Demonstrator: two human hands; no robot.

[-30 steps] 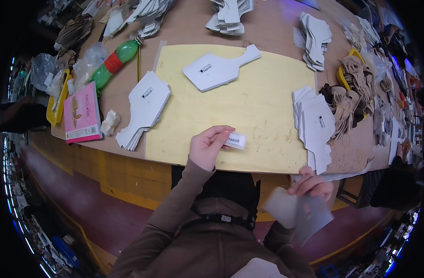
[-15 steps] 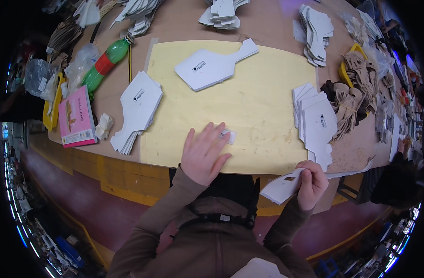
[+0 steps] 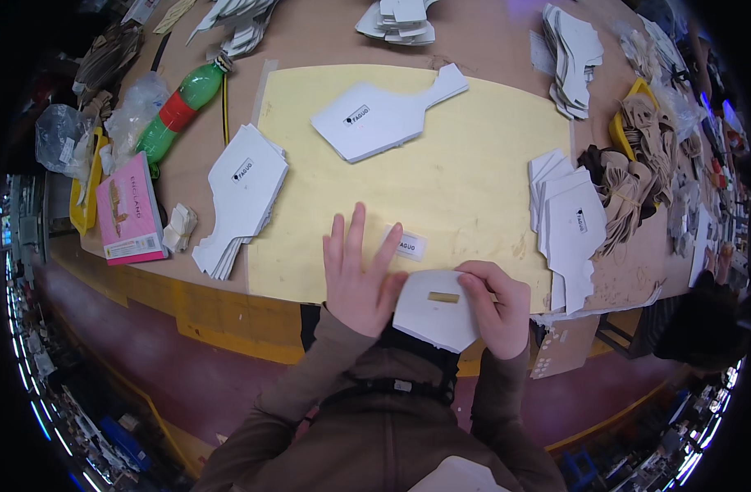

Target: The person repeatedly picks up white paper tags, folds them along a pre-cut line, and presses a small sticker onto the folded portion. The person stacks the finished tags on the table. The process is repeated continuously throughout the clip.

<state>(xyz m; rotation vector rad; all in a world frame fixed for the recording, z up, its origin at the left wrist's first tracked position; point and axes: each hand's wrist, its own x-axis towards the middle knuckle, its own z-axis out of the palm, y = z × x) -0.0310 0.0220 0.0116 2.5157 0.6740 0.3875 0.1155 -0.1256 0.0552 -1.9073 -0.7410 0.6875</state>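
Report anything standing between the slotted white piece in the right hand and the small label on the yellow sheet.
Nothing visible blocks the gap: only bare yellow sheet shows between the slotted white piece, in the right hand, and the label. The left hand's index finger does overlap the label's left part.

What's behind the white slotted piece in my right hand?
Yellow shows through the slot in the white slotted piece, probably the yellow sheet visible beyond its top edge. The rest directly behind it is covered.
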